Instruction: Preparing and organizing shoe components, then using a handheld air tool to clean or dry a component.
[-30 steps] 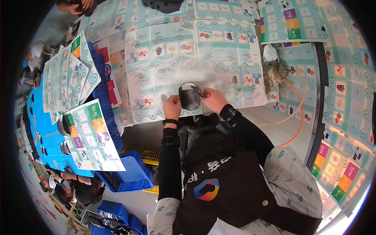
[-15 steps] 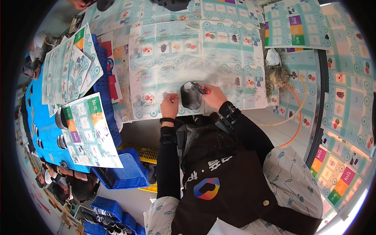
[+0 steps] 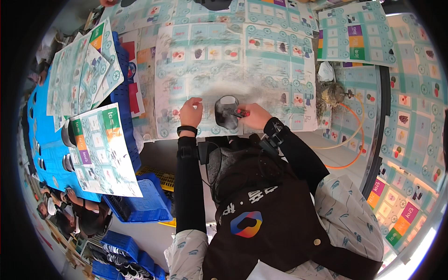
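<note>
A dark, rounded, shell-like piece (image 3: 225, 120) lies near the front edge of the paper-covered table, with a pale patch at its upper end. My right hand (image 3: 255, 116) grips a small tool with a red and black handle (image 3: 242, 113). The dark end of that tool reaches over the piece, and its exact kind is hard to make out. Left of the piece, and apart from it, is my left hand (image 3: 191, 112). Its fingers are loosely bent with a gap between them, and nothing shows in them.
Printed sheets (image 3: 196, 70) with dark smudges cover the table. At left, more sheets (image 3: 105, 154) lean by a blue crate (image 3: 122, 88); other crates (image 3: 149, 200) stand below. A dusty round device (image 3: 330, 94) with an orange hose (image 3: 357, 154) sits at right. Other people are at lower left.
My left hand has moved left, away from the dark piece, and its fingers have loosened. The tool in my right hand now points left, lower across the piece. The piece's pale patch shows more.
</note>
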The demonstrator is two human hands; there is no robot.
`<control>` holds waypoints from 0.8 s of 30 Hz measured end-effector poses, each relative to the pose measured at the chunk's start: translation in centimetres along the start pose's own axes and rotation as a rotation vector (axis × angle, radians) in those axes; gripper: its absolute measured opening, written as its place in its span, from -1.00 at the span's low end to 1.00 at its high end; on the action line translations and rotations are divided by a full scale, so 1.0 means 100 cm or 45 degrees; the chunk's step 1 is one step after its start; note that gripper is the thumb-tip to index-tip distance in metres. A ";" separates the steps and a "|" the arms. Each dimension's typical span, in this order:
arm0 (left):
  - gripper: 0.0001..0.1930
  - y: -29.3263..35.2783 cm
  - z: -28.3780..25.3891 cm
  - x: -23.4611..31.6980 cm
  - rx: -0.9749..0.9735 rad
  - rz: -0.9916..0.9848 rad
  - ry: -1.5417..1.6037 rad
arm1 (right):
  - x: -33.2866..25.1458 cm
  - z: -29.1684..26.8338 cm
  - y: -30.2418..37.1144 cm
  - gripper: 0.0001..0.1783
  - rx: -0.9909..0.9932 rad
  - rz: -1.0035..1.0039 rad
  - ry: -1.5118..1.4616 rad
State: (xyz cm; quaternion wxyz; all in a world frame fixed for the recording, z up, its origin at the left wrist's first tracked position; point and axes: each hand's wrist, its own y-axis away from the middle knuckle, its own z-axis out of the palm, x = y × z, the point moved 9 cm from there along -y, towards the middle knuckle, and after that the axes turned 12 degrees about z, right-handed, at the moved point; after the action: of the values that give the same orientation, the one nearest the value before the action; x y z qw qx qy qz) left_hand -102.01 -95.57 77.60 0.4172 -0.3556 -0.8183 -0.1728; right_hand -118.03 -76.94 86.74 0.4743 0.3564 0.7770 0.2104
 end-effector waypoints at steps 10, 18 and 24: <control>-0.78 -0.002 0.053 0.001 -0.447 0.019 -0.045 | 0.010 0.006 -0.005 -0.67 0.024 -0.030 0.153; -0.75 -0.005 0.061 -0.004 -0.495 0.031 0.003 | -0.002 0.002 0.004 -0.65 0.089 -0.048 -0.009; -0.74 -0.003 0.068 -0.009 -0.564 0.007 0.021 | 0.009 0.018 0.011 -0.61 -0.180 0.025 0.321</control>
State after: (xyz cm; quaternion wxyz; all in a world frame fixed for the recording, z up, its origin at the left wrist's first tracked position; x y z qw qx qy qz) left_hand -105.68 -92.26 72.89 0.3361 -0.4394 -0.7559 -0.3502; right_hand -116.36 -75.59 86.11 0.3947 0.3005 0.8101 0.3124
